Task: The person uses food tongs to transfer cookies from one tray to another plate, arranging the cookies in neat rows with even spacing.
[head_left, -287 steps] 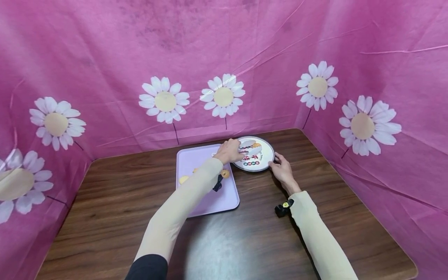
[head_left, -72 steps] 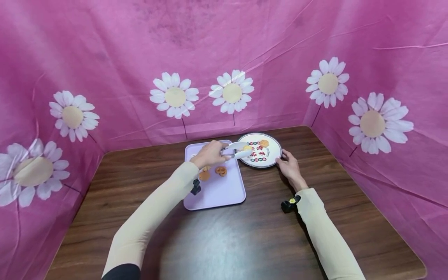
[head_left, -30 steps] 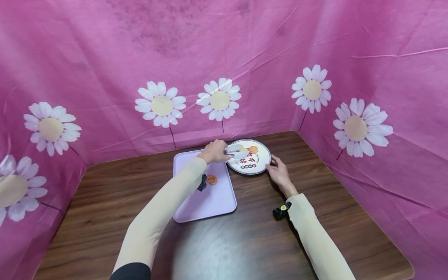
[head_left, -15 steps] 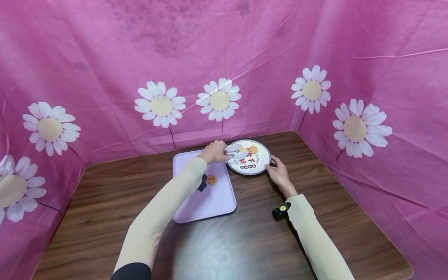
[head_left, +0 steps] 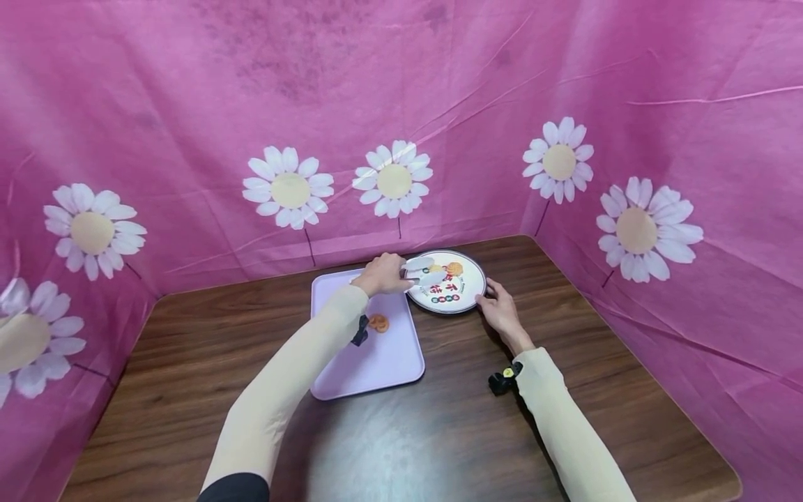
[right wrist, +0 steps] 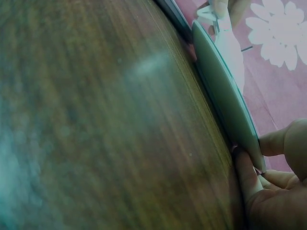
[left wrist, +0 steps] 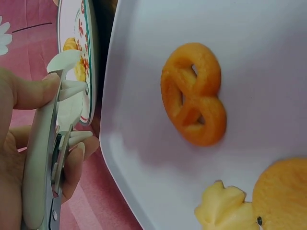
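Clearly left fingers [left wrist: 74, 167] around tongs [left wrist: 37, 163], right fingers [right wrist: 247, 175] in a pinch on the plate [head_left: 470, 284].

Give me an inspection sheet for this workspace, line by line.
Surface: wood-grain table, glare on the part nearest the person.
Job's things: lilac tray bearing a pretzel-shaped piece, a flower-shaped piece and a round piece; plate beside it with a golden piece; yellow piece by the ends of the tongs, contact unclear.
Clutter: nothing seen.
Hands: left hand grips the tongs; right hand pinches the plate's rim.
Cables: nothing seen.
Surroundings: pink curtain with printed daisies.
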Tool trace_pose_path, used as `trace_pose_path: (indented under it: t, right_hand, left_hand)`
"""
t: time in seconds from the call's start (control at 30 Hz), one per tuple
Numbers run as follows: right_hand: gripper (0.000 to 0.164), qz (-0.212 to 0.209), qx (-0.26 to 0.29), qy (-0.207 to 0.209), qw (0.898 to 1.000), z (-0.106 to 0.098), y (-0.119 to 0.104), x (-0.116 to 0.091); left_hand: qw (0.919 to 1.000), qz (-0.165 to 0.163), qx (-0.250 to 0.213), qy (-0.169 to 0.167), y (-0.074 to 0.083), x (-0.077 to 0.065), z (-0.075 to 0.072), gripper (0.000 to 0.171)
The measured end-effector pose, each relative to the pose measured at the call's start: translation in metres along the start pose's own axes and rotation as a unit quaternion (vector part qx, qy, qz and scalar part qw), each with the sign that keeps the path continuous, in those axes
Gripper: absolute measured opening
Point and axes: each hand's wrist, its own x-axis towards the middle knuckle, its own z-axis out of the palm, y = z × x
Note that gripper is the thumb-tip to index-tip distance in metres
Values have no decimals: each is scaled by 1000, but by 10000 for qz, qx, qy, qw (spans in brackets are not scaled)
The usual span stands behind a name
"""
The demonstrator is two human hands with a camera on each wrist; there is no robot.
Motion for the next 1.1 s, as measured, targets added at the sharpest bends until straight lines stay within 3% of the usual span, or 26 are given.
trace_pose_path:
  t: [0.2, 0.5, 0.77, 1.1]
  right_hand:
    - [67, -1, 55, -1, 10000, 0, -2, 0]
    - [68, 40, 98, -78, 9999, -1, -1, 0]
    - [68, 93, 71, -81, 9999, -2, -1, 2]
    - [68, 51, 8, -150, 9999, -2, 0, 2]
  left_hand:
    - [9999, 90, -113, 71, -3, -6, -7, 40]
    - [9991, 115, -362, 175, -16, -21, -22, 62]
    - [9989, 103, -379, 250, -33, -42, -34, 65]
    - [9978, 471, -440, 138, -52, -74, -47, 59]
